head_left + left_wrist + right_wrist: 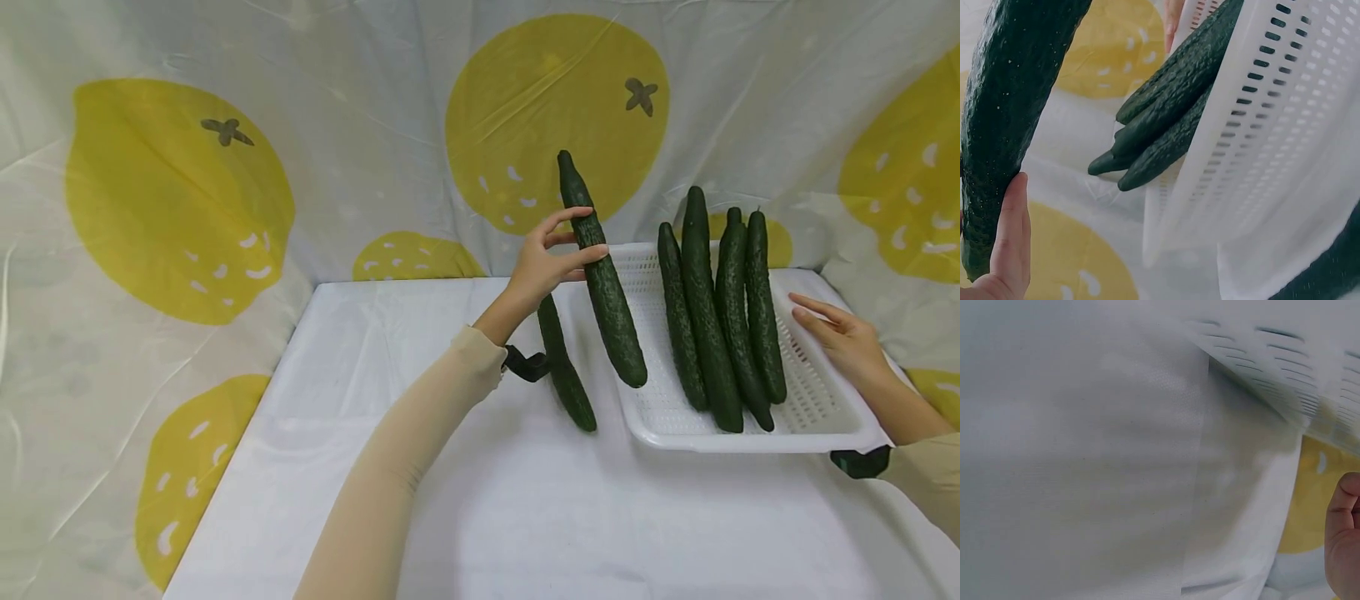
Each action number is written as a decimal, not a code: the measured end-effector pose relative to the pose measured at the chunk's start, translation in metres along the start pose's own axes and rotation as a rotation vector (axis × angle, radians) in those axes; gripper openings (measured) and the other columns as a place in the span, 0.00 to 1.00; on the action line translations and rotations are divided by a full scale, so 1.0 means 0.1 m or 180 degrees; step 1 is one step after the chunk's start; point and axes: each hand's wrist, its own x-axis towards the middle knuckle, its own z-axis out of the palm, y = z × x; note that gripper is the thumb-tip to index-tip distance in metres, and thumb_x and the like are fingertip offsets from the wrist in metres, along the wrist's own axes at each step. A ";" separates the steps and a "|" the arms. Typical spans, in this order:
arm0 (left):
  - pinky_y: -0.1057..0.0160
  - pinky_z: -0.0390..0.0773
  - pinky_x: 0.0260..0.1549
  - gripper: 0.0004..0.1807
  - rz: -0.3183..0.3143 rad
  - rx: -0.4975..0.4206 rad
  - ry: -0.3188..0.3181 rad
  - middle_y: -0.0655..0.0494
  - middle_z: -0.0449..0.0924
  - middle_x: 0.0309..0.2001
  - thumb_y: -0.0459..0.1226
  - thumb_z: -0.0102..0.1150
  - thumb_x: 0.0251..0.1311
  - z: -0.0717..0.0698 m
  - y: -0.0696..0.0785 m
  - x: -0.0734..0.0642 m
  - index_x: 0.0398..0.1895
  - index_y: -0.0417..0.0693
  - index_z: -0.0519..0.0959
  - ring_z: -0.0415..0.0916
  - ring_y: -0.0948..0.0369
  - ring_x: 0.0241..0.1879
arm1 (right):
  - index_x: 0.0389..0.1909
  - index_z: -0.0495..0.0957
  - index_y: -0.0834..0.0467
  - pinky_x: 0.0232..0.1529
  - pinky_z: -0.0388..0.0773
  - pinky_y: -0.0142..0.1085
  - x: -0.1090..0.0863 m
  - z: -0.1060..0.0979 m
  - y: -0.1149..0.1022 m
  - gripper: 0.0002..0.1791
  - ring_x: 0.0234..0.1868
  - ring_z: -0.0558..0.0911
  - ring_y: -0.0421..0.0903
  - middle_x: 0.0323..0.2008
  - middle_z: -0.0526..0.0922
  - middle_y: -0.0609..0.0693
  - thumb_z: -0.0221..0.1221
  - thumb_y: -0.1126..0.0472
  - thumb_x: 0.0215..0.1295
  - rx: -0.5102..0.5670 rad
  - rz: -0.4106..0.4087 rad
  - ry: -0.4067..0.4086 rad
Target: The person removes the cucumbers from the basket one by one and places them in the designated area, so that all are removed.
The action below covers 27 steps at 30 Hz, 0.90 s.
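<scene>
My left hand (546,260) grips a long dark green cucumber (617,312), thumb on one side and fingers on the other. Tilted, that cucumber hangs over the left rim of a white perforated basket (750,442). Several more cucumbers (697,317) lean side by side inside the basket, their upper ends rising past its far rim. Beside the basket's right wall is my right hand (847,342), holding nothing, its fingers extended along the rim. In the right wrist view, part of that hand (1342,544) shows below the basket wall (1272,356).
Another cucumber (566,371) lies on the white-covered table (480,483), left of the basket and partly hidden behind the left wrist. A pale curtain (360,125) printed with large yellow lemons hangs behind the table. Dark straps (527,365) circle the wrists.
</scene>
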 end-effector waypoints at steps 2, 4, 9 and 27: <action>0.52 0.86 0.39 0.28 -0.0008 -0.0026 -0.0009 0.49 0.72 0.54 0.32 0.72 0.57 -0.07 0.03 -0.03 0.61 0.59 0.79 0.82 0.51 0.44 | 0.68 0.73 0.35 0.40 0.60 0.13 0.00 0.00 0.00 0.23 0.51 0.67 0.19 0.37 0.74 0.10 0.56 0.54 0.75 0.0013 0.0003 0.0007; 0.51 0.86 0.39 0.27 -0.0024 -0.0048 -0.0016 0.46 0.73 0.53 0.32 0.72 0.57 -0.14 0.05 -0.06 0.61 0.59 0.79 0.82 0.49 0.44 | 0.68 0.73 0.35 0.40 0.60 0.13 0.00 0.01 -0.01 0.23 0.51 0.67 0.19 0.37 0.75 0.10 0.56 0.54 0.75 0.0026 0.0003 0.0015; 0.51 0.85 0.41 0.28 -0.0068 0.0100 -0.0016 0.46 0.72 0.56 0.34 0.72 0.57 -0.31 0.09 -0.15 0.62 0.60 0.79 0.79 0.50 0.49 | 0.67 0.74 0.34 0.39 0.62 0.13 0.00 0.00 0.00 0.22 0.48 0.68 0.17 0.37 0.75 0.11 0.56 0.54 0.75 0.0054 -0.0002 0.0015; 0.51 0.85 0.42 0.31 -0.0542 0.0315 0.0016 0.44 0.71 0.60 0.32 0.73 0.56 -0.78 -0.04 -0.43 0.63 0.58 0.78 0.80 0.47 0.49 | 0.65 0.75 0.32 0.35 0.64 0.14 0.01 -0.01 0.00 0.21 0.41 0.69 0.15 0.34 0.76 0.13 0.57 0.54 0.75 0.0024 -0.0013 0.0010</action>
